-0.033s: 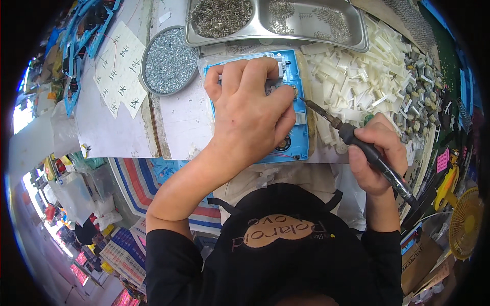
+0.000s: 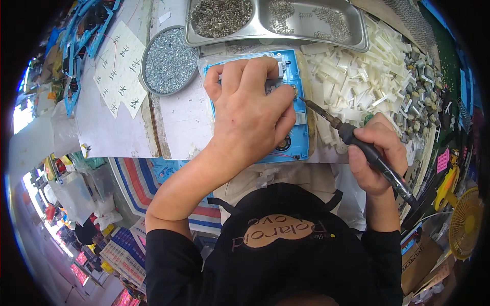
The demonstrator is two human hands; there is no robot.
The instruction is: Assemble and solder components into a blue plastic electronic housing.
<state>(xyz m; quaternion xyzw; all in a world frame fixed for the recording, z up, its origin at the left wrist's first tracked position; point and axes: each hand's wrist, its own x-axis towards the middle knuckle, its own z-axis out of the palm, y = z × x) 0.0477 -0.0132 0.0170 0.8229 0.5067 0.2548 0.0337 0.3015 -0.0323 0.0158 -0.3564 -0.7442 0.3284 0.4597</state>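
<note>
Apparently unchanged, the left hand (image 2: 244, 112) is resting half-bent fingers on the blue casing (image 2: 301, 133), grip indeterminable, the right hand (image 2: 390, 145) firmly clasping a soldering iron (image 2: 352, 135), suggesting steady work.

"How many hands?"
"Two: a left hand (image 2: 250, 107) and a right hand (image 2: 382, 153)."
"Soldering irons?"
"One soldering iron (image 2: 371, 154)."
"Casings under the fingers?"
"One blue plastic casing (image 2: 301, 134)."
"Containers?"
"One round dish (image 2: 163, 94), one steel tray (image 2: 256, 18)."
"Fans?"
"One yellow fan (image 2: 465, 224)."
"White plastic parts (image 2: 357, 71)?"
"Dozens, overlapping; no exact count. Same for the springs (image 2: 222, 18)."
</note>
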